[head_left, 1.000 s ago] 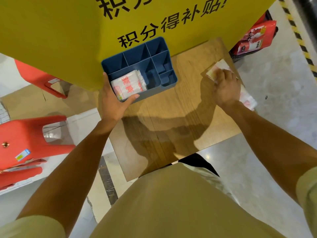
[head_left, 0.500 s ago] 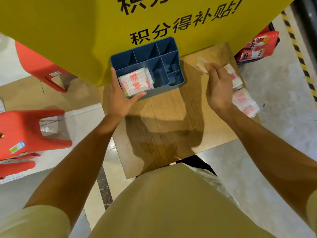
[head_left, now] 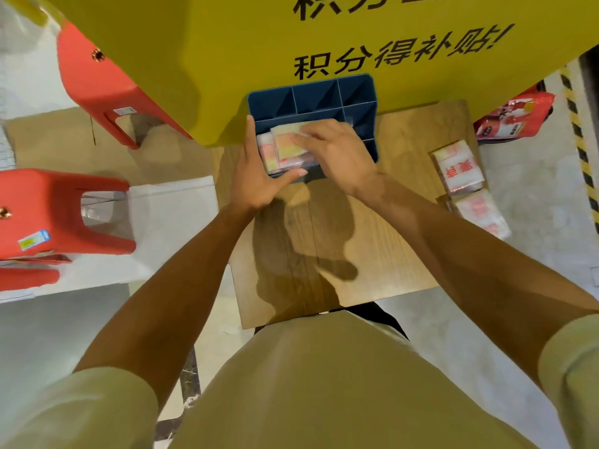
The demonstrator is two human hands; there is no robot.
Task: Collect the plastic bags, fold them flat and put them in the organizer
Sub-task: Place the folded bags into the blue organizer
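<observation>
Your right hand [head_left: 337, 153] lies palm down over the near left compartment of the dark blue plastic divided organizer [head_left: 327, 98], its fingers stretched out nearly straight on top of a folded white plastic bag with red and yellow print [head_left: 285, 147], pressing it flat onto the folded bags already stacked in that compartment [head_left: 267, 153]. Your left hand [head_left: 259, 176] braces the organizer's near left corner: the fingers run up along its left wall and the thumb reaches across its front edge, so the hand is spread wide and cups the corner rather than closing round it. The organizer sits at the far edge of the small light wooden tabletop [head_left: 372, 247], right up against a large yellow panel with black printed characters [head_left: 227, 43]; its far compartments and its right ones show only blue walls and floor. On the table's right edge, well apart from the organizer, lie two more folded white plastic bags with red print, one [head_left: 458, 166] farther from you and one [head_left: 479, 212] nearer, just beside each other. Beyond the table's far right corner a red printed package [head_left: 515, 119] rests on the floor. To your left stand red plastic stools [head_left: 52, 212].
</observation>
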